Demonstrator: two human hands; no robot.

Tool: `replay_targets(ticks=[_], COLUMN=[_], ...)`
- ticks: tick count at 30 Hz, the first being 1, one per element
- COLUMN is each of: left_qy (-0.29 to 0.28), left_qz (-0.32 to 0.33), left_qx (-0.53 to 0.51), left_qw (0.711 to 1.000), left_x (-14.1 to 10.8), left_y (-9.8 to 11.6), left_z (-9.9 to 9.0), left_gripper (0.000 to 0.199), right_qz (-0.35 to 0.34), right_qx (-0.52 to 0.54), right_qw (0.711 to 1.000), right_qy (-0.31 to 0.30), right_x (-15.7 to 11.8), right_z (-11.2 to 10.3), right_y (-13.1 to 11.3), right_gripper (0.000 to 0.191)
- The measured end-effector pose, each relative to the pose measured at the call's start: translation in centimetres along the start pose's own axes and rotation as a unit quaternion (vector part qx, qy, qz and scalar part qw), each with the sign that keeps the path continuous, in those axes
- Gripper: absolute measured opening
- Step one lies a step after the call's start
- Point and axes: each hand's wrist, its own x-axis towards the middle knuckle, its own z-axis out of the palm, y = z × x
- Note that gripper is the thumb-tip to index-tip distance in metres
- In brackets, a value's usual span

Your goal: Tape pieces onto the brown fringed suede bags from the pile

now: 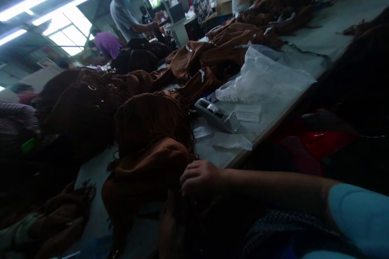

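Note:
A brown suede bag with long fringes [148, 158] lies on the white-topped table [322, 36] right in front of me. My right hand [200, 178] rests with curled fingers on its lower flap, the forearm reaching in from the right under a blue sleeve. Close beside it, my left hand [172, 226] sits in deep shadow against the bag's lower part, its fingers hard to make out. Beyond the right hand stands a grey tape dispenser [217, 116].
A translucent plastic bag [264, 75] and white paper slips [247, 113] lie on the table. Many more fringed bags are heaped along it. Several co-workers work around it, including a standing person in grey [124, 16]. The table's long edge [273, 127] runs down on the right.

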Motion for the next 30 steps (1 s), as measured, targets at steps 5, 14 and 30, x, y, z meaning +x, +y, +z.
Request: replay_targets(ticks=[5, 14, 30], left_qy=[0.023, -0.096, -0.113], left_qz=[-0.075, -0.109, -0.137], left_qx=[-0.115, -0.219, -0.228], left_qw=[0.99, 0.965, 0.957], left_x=[0.3, 1.2, 1.2], left_y=[-0.8, -2.6, -2.3], left_z=[-0.7, -2.4, -1.9], left_gripper=[0.028, 0.047, 0.046], right_qz=[0.339, 0.424, 0.457], right_qx=[-0.105, -0.174, -0.074], right_qw=[0.935, 0.865, 0.883], right_qy=[-0.015, -0.206, -0.077], right_x=[-0.1, 0.6, 2.1], right_z=[-3.5, -3.3, -6.5], right_y=[7.3, 12.4, 12.3], right_gripper=[0.019, 0.029, 0.017])
